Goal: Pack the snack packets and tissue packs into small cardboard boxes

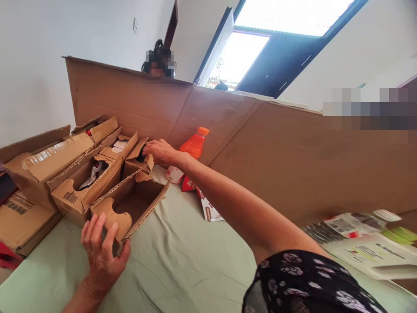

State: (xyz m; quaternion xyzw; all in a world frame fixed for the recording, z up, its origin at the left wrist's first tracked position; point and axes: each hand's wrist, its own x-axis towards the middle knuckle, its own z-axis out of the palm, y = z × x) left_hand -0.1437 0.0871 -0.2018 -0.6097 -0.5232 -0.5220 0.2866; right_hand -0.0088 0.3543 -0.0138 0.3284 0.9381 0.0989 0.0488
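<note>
An open-topped cardboard box (146, 196) with a cut-out front lies on the green cloth, its visible inside bare. My left hand (106, 248) grips its front end, fingers spread over the front panel and thumb by the right lower corner. Farther back, my right hand (161, 151) has its fingers bent over the right edge of a smaller cardboard box (132, 163); the fingertips are partly hidden. Something dark shows inside that box. Left of both stands another long cardboard box (70, 195), holding a grey-and-white packet (94, 174) and a pale pack (120, 145).
A taped cardboard box (61, 156) stands farther left. An orange bottle (194, 143) and red-and-white packets (210, 209) lie beyond my right forearm. Upright cardboard (286, 161) walls the back, with a person's head (159, 61) above it. White plastic containers (368, 256) lie at right.
</note>
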